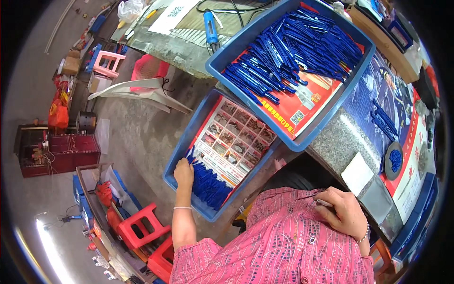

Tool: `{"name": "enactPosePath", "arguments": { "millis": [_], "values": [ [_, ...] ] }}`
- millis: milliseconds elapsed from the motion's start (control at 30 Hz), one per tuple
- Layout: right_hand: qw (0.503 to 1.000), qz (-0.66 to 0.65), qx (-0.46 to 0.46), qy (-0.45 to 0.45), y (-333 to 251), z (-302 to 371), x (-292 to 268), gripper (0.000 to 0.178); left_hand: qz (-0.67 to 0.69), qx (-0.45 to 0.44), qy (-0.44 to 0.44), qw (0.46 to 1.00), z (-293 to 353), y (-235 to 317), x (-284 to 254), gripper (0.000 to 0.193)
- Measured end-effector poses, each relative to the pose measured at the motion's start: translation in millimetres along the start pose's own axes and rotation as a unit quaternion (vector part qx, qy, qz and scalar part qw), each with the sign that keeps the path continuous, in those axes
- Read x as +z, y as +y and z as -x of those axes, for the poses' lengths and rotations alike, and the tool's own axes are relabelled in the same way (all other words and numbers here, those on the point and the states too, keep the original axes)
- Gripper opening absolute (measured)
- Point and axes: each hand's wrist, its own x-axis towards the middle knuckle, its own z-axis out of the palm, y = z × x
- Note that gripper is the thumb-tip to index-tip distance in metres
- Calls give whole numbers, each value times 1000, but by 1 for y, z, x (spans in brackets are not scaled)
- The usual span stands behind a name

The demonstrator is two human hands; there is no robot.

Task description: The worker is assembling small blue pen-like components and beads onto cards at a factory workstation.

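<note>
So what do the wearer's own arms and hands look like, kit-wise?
Left grip ungloved, thin pale bangle at the wrist, forearm bare below a short pink sleeve with dark and pale patterning. Right grip also ungloved, beaded bracelet at the wrist; the sleeve edge there is hard to make out.

I see a batch of slender, glossy deep-blue strips [210,188] lying packed closely side by side, their row starting at the left hand [184,173] and running off to its lower right; one end pokes up just beyond those fingers (whether they grip it, I can't tell). In the right hand [341,210] I have a thin, dark, rod-like implement [306,197], its free end pointing leftward out of the fingers.
</note>
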Motion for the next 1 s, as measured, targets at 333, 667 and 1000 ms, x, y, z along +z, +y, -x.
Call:
{"name": "enactPosePath", "arguments": {
  "millis": [333,667,1000],
  "values": [
    [999,26,-18,-33,4,-3,2,20,-126,117,29,985,12,-25,-20,7],
    [1000,22,-17,10,21,8,-7,20,58,61,98,992,8,2,-38,19],
    [991,32,-130,28,45,19,-14,18,334,298,122,886,8,237,-245,15]
  ]
}}
